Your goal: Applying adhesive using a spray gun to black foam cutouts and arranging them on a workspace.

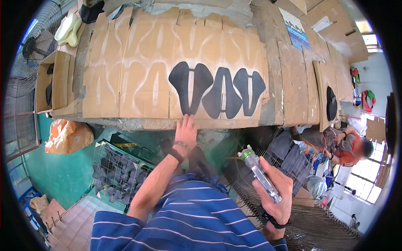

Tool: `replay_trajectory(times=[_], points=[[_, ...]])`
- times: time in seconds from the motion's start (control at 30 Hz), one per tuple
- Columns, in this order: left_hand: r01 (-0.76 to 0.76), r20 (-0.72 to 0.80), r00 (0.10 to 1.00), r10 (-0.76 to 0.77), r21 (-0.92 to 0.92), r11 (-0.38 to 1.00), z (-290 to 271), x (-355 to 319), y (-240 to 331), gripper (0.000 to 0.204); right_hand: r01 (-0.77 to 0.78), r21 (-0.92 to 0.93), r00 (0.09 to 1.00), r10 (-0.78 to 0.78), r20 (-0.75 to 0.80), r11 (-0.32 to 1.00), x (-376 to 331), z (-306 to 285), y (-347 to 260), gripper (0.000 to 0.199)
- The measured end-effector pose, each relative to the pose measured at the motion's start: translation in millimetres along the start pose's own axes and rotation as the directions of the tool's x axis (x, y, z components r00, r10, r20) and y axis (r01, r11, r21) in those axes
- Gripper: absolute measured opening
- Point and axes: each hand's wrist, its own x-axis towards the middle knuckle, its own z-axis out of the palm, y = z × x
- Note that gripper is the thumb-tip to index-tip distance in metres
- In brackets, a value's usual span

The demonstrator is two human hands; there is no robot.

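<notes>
Three black shoe-upper pieces (216, 88) lie side by side on a cardboard-covered bench (138, 79) marked with pale spray outlines. My left hand (185, 131) rests flat at the bench's near edge, just below the leftmost black piece, fingers together and holding nothing. My right hand (278, 193) is down by my body, closed around a metal spray gun (259, 172) with a green-ringed nozzle pointing up and left. A striped blue shirt fills the lower middle.
A wire basket (119, 171) of dark pieces stands below the bench at left, next to an orange bag (67, 136). An open cardboard box (52, 81) and a fan (29, 46) are at far left. A seated person (347, 146) works at right.
</notes>
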Motion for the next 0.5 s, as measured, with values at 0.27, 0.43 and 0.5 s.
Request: replay_trajectory(times=[0.27,0.43,0.5], points=[[-0.032,0.074,0.997,0.028,0.048,0.998,5.4,-4.6,-4.4,0.041,0.028,0.028,0.987,-0.023,-0.158,0.999,8.4,4.1,-1.2,0.055],[-0.054,0.088,0.995,0.047,0.078,0.995,6.7,-8.9,-4.1,0.040,0.037,-0.042,0.999,-0.036,0.036,0.998,-1.2,-6.6,0.5,0.057],[-0.053,0.132,0.990,0.043,0.069,0.996,4.2,-8.7,-2.4,0.039,0.023,-0.034,0.999,-0.024,-0.036,0.999,0.9,-2.4,-5.1,0.056]])
